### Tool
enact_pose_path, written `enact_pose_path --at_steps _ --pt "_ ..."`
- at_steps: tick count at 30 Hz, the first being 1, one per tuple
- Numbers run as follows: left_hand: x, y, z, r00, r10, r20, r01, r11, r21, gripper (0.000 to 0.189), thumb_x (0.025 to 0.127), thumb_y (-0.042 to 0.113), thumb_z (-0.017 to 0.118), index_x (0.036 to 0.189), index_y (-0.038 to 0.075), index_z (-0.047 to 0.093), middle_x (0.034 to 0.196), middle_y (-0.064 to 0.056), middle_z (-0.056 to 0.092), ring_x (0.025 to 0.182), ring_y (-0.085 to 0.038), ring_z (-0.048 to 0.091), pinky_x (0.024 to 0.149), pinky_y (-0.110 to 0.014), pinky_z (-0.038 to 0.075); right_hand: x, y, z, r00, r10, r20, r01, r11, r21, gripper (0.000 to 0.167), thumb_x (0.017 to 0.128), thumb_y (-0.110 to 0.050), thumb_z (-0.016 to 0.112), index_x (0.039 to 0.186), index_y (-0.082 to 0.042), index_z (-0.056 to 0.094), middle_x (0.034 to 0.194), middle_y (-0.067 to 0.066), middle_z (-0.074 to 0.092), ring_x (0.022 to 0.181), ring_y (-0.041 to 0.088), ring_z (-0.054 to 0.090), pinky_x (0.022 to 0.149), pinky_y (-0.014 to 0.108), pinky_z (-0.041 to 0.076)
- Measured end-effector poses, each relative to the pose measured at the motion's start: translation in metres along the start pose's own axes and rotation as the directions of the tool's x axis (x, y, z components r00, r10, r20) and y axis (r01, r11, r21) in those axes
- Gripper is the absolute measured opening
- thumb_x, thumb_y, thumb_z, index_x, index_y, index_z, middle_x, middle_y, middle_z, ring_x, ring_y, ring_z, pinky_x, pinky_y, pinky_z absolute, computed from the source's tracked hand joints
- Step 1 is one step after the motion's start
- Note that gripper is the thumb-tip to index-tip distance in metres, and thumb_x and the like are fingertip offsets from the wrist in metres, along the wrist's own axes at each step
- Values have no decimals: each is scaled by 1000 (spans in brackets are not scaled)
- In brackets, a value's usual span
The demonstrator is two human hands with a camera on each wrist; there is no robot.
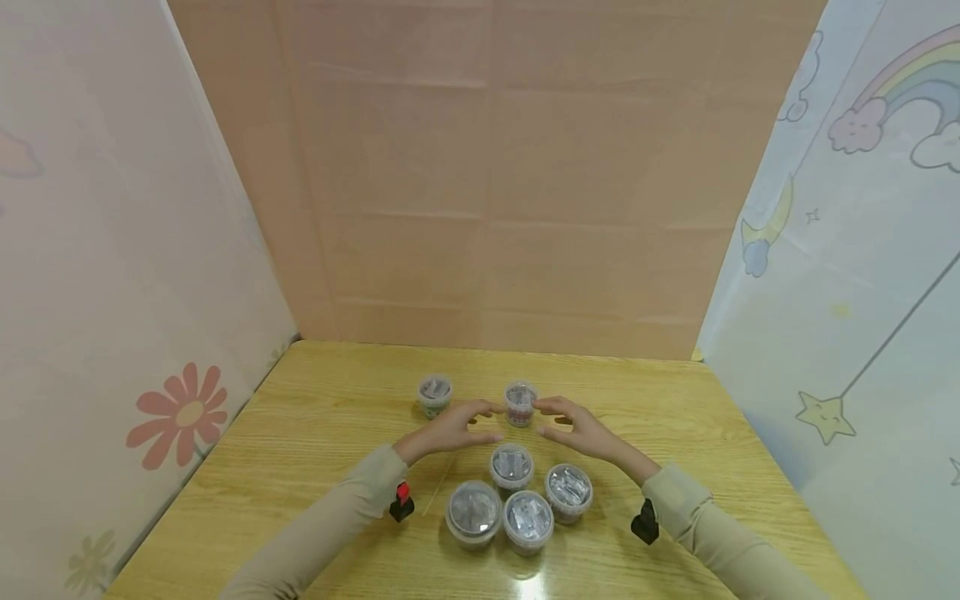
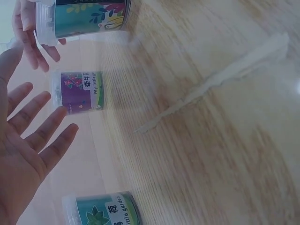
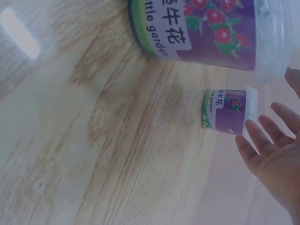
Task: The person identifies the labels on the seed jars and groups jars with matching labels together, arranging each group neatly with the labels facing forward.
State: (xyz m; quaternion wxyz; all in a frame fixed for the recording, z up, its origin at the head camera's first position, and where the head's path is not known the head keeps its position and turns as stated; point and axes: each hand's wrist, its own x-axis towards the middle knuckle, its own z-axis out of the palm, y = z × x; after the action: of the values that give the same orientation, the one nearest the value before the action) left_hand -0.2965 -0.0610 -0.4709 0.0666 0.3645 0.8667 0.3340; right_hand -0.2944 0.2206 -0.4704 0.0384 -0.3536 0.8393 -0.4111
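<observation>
Head view is filled at 12 o'clock by a tan sheet (image 1: 487,167), above a wood-grain table (image 1: 300,442). Sleeves (image 1: 330,517) reach in from 7 and 5 o'clock. The left hand (image 1: 450,427) and right hand (image 1: 587,432) are apart, fingers loosely spread and wrapped round nothing; they flank a purple-labelled tub (image 1: 520,407) from its 8 and 4 o'clock sides. Whether any fingertip touches it, I cannot tell. Four lidded tubs (image 1: 528,521) stand between 5 and 7 o'clock of it, and a green-labelled tub (image 1: 435,396) at 9 o'clock, beyond the left hand. The purple-labelled tub stands upright; it looks like plastic, so it should be light, fairly stiff and slightly slick. A hard squeeze might dent it, so fingertips at 3 and 9 o'clock, on the label below the rim, seem the surest hold; the clear lid (image 3: 251,105), gripped alone, could pop off
</observation>
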Motion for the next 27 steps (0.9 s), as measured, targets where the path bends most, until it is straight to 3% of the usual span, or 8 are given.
enact_pose_path --at_steps 5,12,14,21,27 --pt "-1 1 1 1000 -12 23 12 1000 -19 61 89 50 54 137 14 46 138 -1 48 119 -20 51 95 -43 45 -1 4 -1 1000 -9 24 9 1000 18 53 91 -29 60 135 -4 45 133 14 47 119 38 48 93 56 43" --pt "-2 -1 2 999 -8 52 10 1000 -28 60 89 48 55 139 15 44 138 -1 48 119 -21 52 96 -43 45 -4 -7 -1 998 -17 63 13 998 62 50 92 -24 60 135 -4 45 135 18 45 121 43 44 94 61 39" --pt "-2 -2 2 998 0 61 2 999 -33 60 90 47 55 139 15 43 138 -1 48 118 -22 52 96 -43 45 -3 2 2 997 -21 71 17 998 55 51 91 -28 60 136 -8 45 136 14 45 122 40 45 95 60 39" --pt "-6 0 0 993 20 114 -10 996 -83 59 90 44 56 138 11 44 138 -6 48 120 -25 51 98 -45 44 -3 1 4 993 -34 109 29 998 47 54 92 -29 59 138 -8 43 139 11 44 121 36 47 95 59 39" --pt "-10 0 1 988 31 149 -20 997 -73 60 91 46 55 140 13 42 140 -2 46 120 -23 51 100 -42 42 -4 -1 7 987 -47 153 43 999 29 54 92 -29 59 138 -5 43 139 9 46 121 32 48 96 56 41"
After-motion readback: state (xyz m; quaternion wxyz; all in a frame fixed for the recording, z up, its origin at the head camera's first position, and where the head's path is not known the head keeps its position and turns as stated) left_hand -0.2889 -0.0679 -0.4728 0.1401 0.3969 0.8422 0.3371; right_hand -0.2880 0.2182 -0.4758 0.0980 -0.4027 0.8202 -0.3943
